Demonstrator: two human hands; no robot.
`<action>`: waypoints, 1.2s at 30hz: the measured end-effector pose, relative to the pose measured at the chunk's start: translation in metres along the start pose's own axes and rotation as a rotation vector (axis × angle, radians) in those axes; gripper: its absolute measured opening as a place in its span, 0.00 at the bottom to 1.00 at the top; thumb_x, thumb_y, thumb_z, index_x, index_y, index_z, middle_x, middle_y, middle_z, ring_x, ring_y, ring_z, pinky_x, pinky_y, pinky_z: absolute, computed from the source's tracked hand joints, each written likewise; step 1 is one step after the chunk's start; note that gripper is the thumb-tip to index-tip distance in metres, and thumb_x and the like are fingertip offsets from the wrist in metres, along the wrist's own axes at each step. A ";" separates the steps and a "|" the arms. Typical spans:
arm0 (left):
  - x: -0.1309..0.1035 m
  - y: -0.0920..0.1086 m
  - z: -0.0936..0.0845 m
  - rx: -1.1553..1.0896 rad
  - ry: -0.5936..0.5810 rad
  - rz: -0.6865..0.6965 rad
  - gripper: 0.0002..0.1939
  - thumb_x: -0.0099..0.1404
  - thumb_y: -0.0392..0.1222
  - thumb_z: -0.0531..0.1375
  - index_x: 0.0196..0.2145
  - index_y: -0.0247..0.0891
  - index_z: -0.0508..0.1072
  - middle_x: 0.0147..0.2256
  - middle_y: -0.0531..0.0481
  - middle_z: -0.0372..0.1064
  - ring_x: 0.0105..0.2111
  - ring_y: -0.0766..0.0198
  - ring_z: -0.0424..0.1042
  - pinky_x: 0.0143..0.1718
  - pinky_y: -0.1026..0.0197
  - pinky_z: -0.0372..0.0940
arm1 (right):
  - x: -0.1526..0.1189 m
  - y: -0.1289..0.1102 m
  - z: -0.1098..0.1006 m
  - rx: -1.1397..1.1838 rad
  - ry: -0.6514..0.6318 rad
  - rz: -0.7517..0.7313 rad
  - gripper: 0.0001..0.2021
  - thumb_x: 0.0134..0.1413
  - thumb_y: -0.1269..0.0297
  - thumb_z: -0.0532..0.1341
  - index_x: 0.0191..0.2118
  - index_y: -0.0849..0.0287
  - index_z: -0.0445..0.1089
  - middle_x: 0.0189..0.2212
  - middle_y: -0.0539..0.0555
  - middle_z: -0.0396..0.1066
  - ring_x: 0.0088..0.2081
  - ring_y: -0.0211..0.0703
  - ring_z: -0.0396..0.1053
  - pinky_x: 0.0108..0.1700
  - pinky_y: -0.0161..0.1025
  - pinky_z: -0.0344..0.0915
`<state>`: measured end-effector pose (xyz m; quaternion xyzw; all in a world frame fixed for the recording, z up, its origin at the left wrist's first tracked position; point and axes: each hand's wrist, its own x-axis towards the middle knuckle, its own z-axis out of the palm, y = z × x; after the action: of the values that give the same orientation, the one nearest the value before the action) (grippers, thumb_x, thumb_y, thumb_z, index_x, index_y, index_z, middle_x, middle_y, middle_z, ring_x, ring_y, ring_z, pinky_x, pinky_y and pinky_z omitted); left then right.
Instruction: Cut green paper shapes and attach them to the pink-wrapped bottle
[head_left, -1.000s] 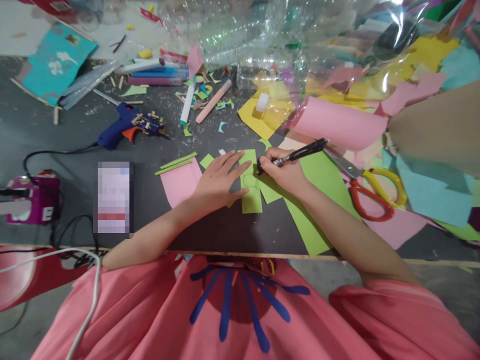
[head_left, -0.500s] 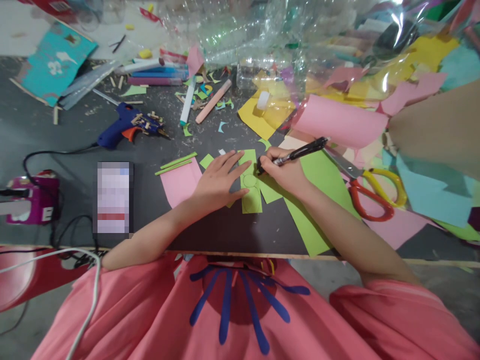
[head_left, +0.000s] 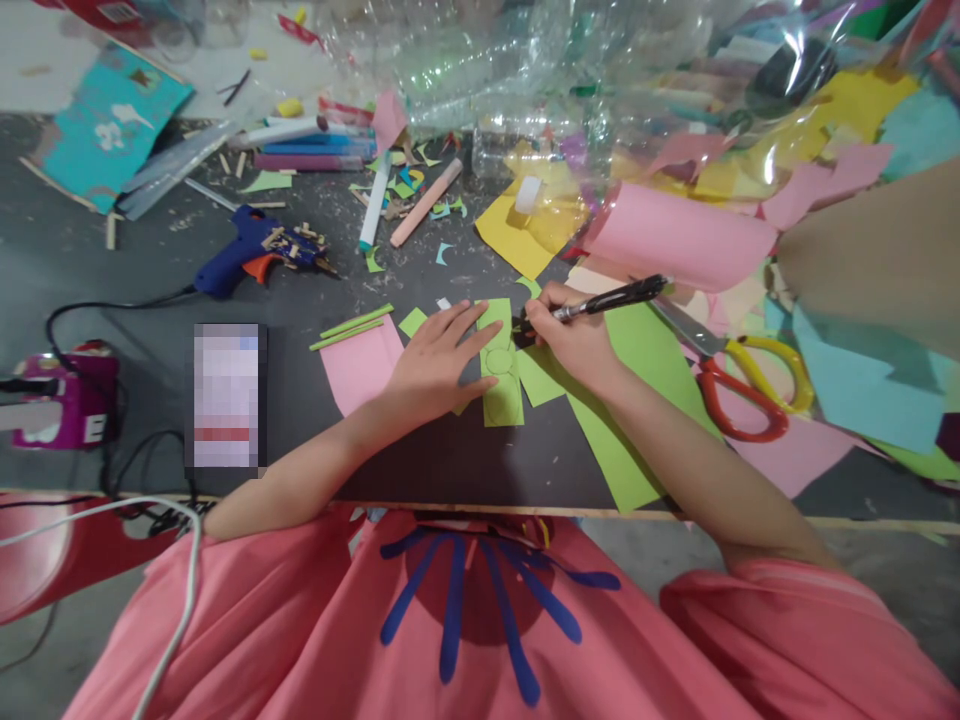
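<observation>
A black pen point(head_left: 615, 297) is gripped in my right hand point(head_left: 574, 335), its tip end near the right edge of a narrow green paper strip point(head_left: 502, 400). Drawn outlines, one of them round, show on that strip. My left hand point(head_left: 442, 365) lies flat with spread fingers, the fingertips on the strip's left side. Under and beside my right hand are a small green paper piece point(head_left: 541, 375) and a larger green sheet point(head_left: 626, 450). Left of my left hand lies pink paper point(head_left: 361, 365) with thin green rolls point(head_left: 352, 322) across its top.
Scissors point(head_left: 750, 400) with red and yellow handles lie at right. A blue glue gun point(head_left: 240, 250), a phone point(head_left: 225, 395) and cables are at left. Markers point(head_left: 427, 203), paper scraps, a pink-wrapped bottle point(head_left: 682, 235) and clear plastic bottles point(head_left: 450, 60) crowd the back.
My right hand and the pen have shifted slightly to the right. My left hand and the green strip hold their place.
</observation>
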<state>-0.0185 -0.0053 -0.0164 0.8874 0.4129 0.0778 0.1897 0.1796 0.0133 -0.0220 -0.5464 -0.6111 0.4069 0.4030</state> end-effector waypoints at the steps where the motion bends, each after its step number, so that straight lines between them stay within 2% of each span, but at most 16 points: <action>1: 0.000 0.000 0.000 -0.001 -0.002 -0.002 0.29 0.65 0.48 0.58 0.61 0.36 0.62 0.63 0.35 0.56 0.65 0.45 0.54 0.62 0.40 0.54 | 0.000 0.000 0.000 0.002 0.001 0.002 0.19 0.55 0.60 0.58 0.17 0.55 0.52 0.14 0.44 0.55 0.19 0.34 0.54 0.25 0.37 0.53; 7: 0.000 0.000 0.000 0.009 0.004 0.005 0.29 0.65 0.48 0.58 0.61 0.35 0.62 0.63 0.35 0.56 0.64 0.45 0.54 0.62 0.40 0.55 | 0.001 0.000 0.000 0.059 0.005 0.029 0.19 0.55 0.61 0.59 0.17 0.55 0.53 0.14 0.43 0.56 0.18 0.32 0.54 0.25 0.35 0.55; 16: 0.000 -0.001 -0.001 0.019 -0.002 0.012 0.29 0.65 0.48 0.57 0.61 0.34 0.62 0.62 0.36 0.58 0.64 0.45 0.55 0.62 0.42 0.55 | 0.005 0.009 0.000 0.131 0.020 0.053 0.18 0.56 0.49 0.60 0.23 0.56 0.61 0.17 0.44 0.64 0.20 0.32 0.62 0.23 0.32 0.59; 21: 0.000 -0.002 0.000 0.008 -0.010 0.003 0.30 0.65 0.49 0.57 0.61 0.35 0.62 0.61 0.39 0.60 0.64 0.44 0.54 0.62 0.41 0.55 | 0.012 0.009 0.000 0.094 -0.001 0.049 0.16 0.56 0.52 0.61 0.24 0.56 0.62 0.17 0.44 0.64 0.18 0.32 0.60 0.21 0.32 0.57; 28: 0.000 -0.003 0.000 0.006 0.002 0.024 0.30 0.64 0.49 0.58 0.60 0.33 0.63 0.62 0.37 0.60 0.64 0.43 0.55 0.61 0.40 0.56 | 0.016 0.001 0.000 0.040 -0.035 0.009 0.12 0.55 0.61 0.61 0.24 0.56 0.62 0.19 0.45 0.65 0.21 0.33 0.62 0.26 0.34 0.58; 36: -0.001 -0.002 0.000 0.009 0.018 0.031 0.30 0.65 0.50 0.57 0.60 0.33 0.63 0.61 0.37 0.60 0.63 0.43 0.56 0.60 0.40 0.56 | 0.017 -0.001 0.001 0.012 -0.047 0.005 0.12 0.56 0.62 0.60 0.24 0.56 0.61 0.19 0.44 0.65 0.21 0.33 0.60 0.27 0.34 0.57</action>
<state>-0.0206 -0.0045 -0.0175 0.8938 0.4011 0.0870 0.1806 0.1772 0.0300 -0.0205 -0.5359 -0.6167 0.4241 0.3907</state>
